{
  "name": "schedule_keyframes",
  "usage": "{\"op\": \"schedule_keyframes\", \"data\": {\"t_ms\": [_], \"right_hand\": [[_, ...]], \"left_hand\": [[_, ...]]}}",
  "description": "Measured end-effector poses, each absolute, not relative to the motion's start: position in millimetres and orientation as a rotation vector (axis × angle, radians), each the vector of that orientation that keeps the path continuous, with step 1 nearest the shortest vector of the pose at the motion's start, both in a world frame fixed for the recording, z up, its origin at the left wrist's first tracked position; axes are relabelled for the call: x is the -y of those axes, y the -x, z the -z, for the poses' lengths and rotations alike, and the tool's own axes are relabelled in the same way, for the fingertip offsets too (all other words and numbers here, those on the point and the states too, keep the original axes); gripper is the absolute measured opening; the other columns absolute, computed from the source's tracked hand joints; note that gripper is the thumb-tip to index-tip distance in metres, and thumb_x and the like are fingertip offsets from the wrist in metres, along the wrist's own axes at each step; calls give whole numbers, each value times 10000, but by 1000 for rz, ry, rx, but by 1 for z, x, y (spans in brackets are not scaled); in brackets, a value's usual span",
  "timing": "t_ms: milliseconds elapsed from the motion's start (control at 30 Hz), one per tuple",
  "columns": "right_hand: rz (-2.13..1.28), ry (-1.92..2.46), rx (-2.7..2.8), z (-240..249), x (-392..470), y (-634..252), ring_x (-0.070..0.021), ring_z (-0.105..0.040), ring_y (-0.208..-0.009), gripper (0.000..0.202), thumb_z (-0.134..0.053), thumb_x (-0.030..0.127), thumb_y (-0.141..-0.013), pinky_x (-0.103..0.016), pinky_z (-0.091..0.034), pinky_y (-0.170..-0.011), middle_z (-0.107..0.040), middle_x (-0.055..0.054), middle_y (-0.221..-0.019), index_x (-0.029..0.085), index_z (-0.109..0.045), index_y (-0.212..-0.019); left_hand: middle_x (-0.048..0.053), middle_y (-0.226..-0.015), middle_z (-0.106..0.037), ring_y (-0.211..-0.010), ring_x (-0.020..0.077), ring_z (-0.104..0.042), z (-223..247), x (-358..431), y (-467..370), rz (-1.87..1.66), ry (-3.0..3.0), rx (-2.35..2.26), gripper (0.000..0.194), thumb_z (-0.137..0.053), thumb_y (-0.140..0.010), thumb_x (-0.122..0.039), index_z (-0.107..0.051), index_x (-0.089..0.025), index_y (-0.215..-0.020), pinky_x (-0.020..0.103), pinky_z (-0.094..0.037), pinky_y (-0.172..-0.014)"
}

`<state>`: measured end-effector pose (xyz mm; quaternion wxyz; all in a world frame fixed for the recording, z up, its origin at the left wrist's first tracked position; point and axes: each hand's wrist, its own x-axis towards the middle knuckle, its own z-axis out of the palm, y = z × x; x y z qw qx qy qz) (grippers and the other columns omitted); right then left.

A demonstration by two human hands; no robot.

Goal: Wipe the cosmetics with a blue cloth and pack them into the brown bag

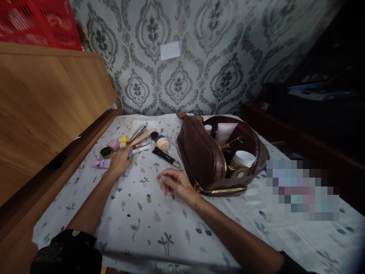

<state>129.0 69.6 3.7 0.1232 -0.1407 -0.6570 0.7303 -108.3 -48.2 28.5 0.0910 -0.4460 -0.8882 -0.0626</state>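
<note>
My left hand (120,161) reaches into a group of cosmetics at the left, over a white-and-blue tube (140,149); its fingertips are partly hidden. A purple-and-white tube (101,163), a dark round jar (106,153) and a pink item (113,145) lie beside it. Brushes (138,133) are just beyond. My right hand (177,183) hovers with loosely curled fingers, apart, holding nothing visible, between a black tube (165,156) and the bag. The open brown bag (199,156) holds a pink tube (225,133) and a white jar (244,158).
A patterned white cloth (137,213) covers the surface. Wooden furniture (54,102) borders the left, with a red basket (37,23) on top. A patterned wall (179,83) stands behind. A pixelated patch (302,190) covers something right of the bag.
</note>
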Motion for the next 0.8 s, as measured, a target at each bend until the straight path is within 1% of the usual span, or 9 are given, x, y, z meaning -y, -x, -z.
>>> {"op": "schedule_keyframes", "data": {"t_ms": [100,167,267,400,467,567,633,700,800], "right_hand": [[-2118,412,1899,-1,-70,-128,-83,-503,-467,417,-673,539,-769,-187,-344,-381,-602,6,-662,151,-645,-917],[-2074,432,1877,3,-71,-126,-89,-546,-518,396,-669,498,-776,-181,-365,-411,-620,-8,-723,151,-643,-963],[-1961,500,1854,11,-73,-123,-109,-611,-618,426,-654,433,-788,-187,-425,-447,-635,-41,-891,162,-615,-1114],[-1779,534,1949,22,-76,-123,-118,-633,-683,478,-612,356,-824,-217,-487,-479,-588,-90,-1126,198,-559,-1272],[-1676,518,2028,25,-76,-124,-131,-636,-711,436,-584,331,-856,-234,-507,-508,-585,-105,-1148,197,-571,-1271],[-1539,479,2125,23,-74,-126,-147,-632,-743,368,-540,293,-900,-263,-533,-566,-593,-115,-1137,178,-598,-1244],[-1426,459,2193,20,-73,-127,-157,-629,-774,352,-519,251,-911,-293,-556,-635,-597,-110,-1114,171,-609,-1242],[-1284,415,2277,17,-71,-129,-166,-630,-820,357,-505,203,-914,-330,-575,-736,-600,-102,-1102,175,-622,-1250],[-1048,299,2416,14,-68,-132,-211,-627,-1036,398,-498,168,-926,-400,-557,-936,-579,-124,-1217,195,-624,-1302]], "left_hand": [[86,-1166,-713,-1049,271,-673,-31,44,93,223,1390,2642,247,-524,-913,-230,-593,-227,-1150,349,-495,-824],[70,-1093,-726,-981,263,-686,-32,41,77,278,1475,2637,216,-528,-912,-252,-588,-232,-1118,338,-488,-788],[46,-953,-726,-873,243,-684,-30,37,53,379,1649,2604,151,-537,-901,-279,-588,-237,-1036,317,-472,-733],[6,-801,-682,-754,190,-638,-26,34,30,585,2012,2474,100,-525,-895,-291,-603,-234,-917,282,-442,-683],[-17,-722,-639,-686,162,-593,-27,34,27,697,2190,2441,111,-524,-887,-288,-606,-225,-848,267,-421,-648],[-45,-637,-562,-595,138,-522,-33,37,33,924,2110,2505,169,-521,-902,-348,-627,-218,-891,258,-396,-603],[-46,-643,-555,-585,140,-514,-37,39,41,1087,1775,2556,241,-488,-935,-406,-631,-217,-978,261,-408,-609],[-25,-729,-611,-649,153,-558,-38,41,49,1172,1463,2540,287,-460,-960,-432,-620,-212,-1050,273,-453,-665],[43,-1013,-694,-900,195,-639,-34,41,56,1179,1433,2412,321,-434,-983,-412,-597,-199,-1159,324,-505,-863]]}}
